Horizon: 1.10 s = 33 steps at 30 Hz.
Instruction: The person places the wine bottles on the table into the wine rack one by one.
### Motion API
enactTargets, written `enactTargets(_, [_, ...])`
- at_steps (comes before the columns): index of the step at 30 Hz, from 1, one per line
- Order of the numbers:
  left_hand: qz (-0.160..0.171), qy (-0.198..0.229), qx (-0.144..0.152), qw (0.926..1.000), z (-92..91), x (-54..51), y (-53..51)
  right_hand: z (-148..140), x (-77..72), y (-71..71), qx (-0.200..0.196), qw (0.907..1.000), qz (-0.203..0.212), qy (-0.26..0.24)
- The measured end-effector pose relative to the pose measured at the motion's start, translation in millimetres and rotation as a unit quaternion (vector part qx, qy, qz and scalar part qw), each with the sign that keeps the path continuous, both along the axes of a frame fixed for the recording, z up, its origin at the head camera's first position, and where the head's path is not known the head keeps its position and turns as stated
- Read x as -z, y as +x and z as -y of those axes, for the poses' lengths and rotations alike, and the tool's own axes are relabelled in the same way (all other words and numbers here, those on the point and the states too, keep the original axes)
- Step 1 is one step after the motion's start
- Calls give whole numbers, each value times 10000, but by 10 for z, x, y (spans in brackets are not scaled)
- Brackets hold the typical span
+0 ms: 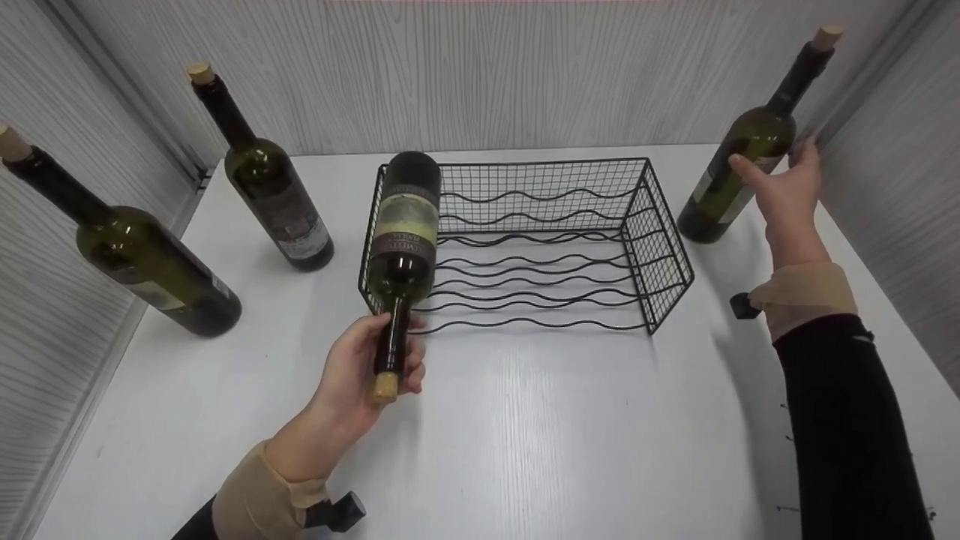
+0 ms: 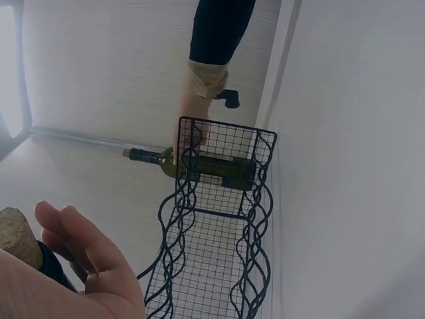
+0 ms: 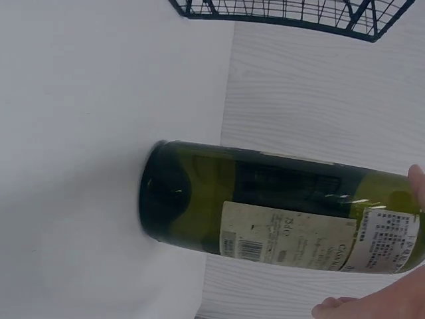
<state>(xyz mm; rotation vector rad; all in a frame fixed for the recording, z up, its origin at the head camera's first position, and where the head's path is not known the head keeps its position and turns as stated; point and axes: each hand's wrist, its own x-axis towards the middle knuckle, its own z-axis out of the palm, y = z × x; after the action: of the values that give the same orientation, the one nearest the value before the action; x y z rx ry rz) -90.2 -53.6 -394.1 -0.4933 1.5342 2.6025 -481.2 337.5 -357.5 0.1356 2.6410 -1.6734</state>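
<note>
In front of the black wire-mesh rack (image 1: 525, 196), the white tabletop (image 1: 555, 427) extends broadly; its rear edge lies close behind. Over the rack's left end, a corked dark-green glass bottle (image 1: 406, 236) has its long axis front to back, neck toward the person, clamped by the left hand (image 1: 352, 375). The right hand (image 1: 789, 187) grips an upright, corked olive-green glass bottle (image 1: 746, 146) near the right end.
</note>
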Motion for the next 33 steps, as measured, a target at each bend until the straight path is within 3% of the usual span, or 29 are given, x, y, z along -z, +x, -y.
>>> enactTargets(5, [94, -144, -197, 9997, 0, 5, 25, -7, 109, -64, -65, 9998, 173, -80])
enactTargets(14, [134, -430, -1003, 9939, 52, 22, 55, 13, 121, -80, -326, 9985, 111, -417])
enactTargets(23, [104, -545, -994, 9935, 97, 63, 73, 28, 226, -104, -416, 9976, 306, -467])
enactTargets(30, [6, -579, -1009, 9932, 125, 28, 63, 31, 316, -113, -421, 9958, 421, -694])
enactTargets(33, [-21, -727, -1167, 9905, 128, 12, 52, 51, 336, -120, -388, 9956, 437, -732])
